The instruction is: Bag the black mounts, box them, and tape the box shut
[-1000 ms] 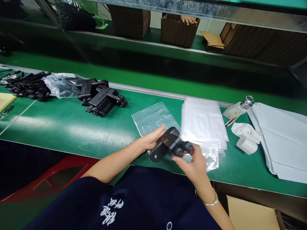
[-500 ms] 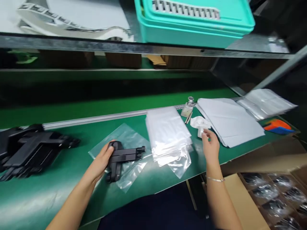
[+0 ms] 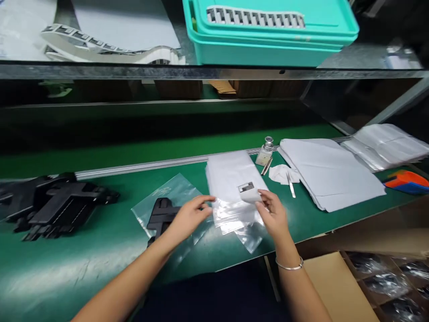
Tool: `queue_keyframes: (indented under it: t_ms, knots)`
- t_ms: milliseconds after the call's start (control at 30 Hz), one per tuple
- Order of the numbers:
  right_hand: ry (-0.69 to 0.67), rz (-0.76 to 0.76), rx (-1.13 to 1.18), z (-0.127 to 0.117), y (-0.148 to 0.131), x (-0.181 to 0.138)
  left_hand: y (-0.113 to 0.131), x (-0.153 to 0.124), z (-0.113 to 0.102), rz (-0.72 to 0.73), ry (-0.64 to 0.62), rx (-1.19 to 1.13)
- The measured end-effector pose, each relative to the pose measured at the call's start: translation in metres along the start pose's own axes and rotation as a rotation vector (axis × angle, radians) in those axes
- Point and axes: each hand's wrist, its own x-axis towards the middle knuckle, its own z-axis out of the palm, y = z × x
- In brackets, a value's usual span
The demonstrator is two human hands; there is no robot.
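Note:
A black plastic bracket [image 3: 161, 215] lies on a clear bag [image 3: 167, 197] on the green bench, just left of my left hand [image 3: 189, 215]. That hand's fingers are drawn together, pinching at the left edge of a stack of clear plastic bags [image 3: 231, 179]. My right hand [image 3: 273, 213] rests on the front of the same stack. It holds a small white piece with a black-marked label [image 3: 248, 190] between thumb and fingers.
A pile of black brackets [image 3: 56, 205] sits far left. Behind the stack are a small bottle [image 3: 266, 152], a white cloth [image 3: 279, 173], tweezers [image 3: 291, 184] and white sheets [image 3: 331, 172]. A teal crate [image 3: 268, 33] stands on the shelf. A carton of bagged parts [image 3: 385, 277] is lower right.
My left hand let go of the black bracket and moved right to the bag stack. My right hand came back from the white cloth area holding the small white labelled piece.

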Motion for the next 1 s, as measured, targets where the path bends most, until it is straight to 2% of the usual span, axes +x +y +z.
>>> queue_keyframes:
  t_ms: [100,167,267,433,500,633,700,767,867,933,1000]
  knots:
    - [-0.128,-0.002,-0.001,0.02,-0.019,-0.021,0.01,0.017,0.034,-0.062,-0.102,-0.281]
    - [-0.122,0.058,0.035,0.025,-0.024,-0.026,0.011,0.022,0.047,-0.122,-0.155,-0.369]
    - [-0.095,0.199,0.123,0.023,-0.024,-0.023,0.012,0.023,0.056,-0.174,-0.256,-0.424]
    - [-0.31,0.382,0.35,0.02,-0.017,-0.017,0.016,0.021,0.061,-0.294,-0.448,-0.546]
    - [-0.263,0.328,0.301,0.021,-0.017,-0.019,0.017,0.022,0.063,-0.294,-0.416,-0.516]
    - [0.055,-0.032,-0.064,0.024,-0.024,-0.027,0.02,0.022,0.067,-0.217,-0.271,-0.372]
    - [0.056,-0.127,-0.15,0.024,-0.029,-0.03,0.022,0.02,0.068,-0.16,-0.233,-0.291]
    - [0.03,-0.135,-0.167,0.023,-0.031,-0.032,0.024,0.018,0.069,-0.086,-0.202,-0.152]
    - [0.006,-0.071,-0.156,0.015,-0.03,-0.032,0.024,0.014,0.067,0.063,-0.173,0.152]
    - [-0.038,-0.017,-0.032,0.008,-0.025,-0.033,0.021,0.013,0.065,0.149,-0.15,0.313]
    - [-0.035,-0.015,0.194,0.004,-0.018,-0.035,0.017,0.014,0.064,0.185,-0.113,0.349]
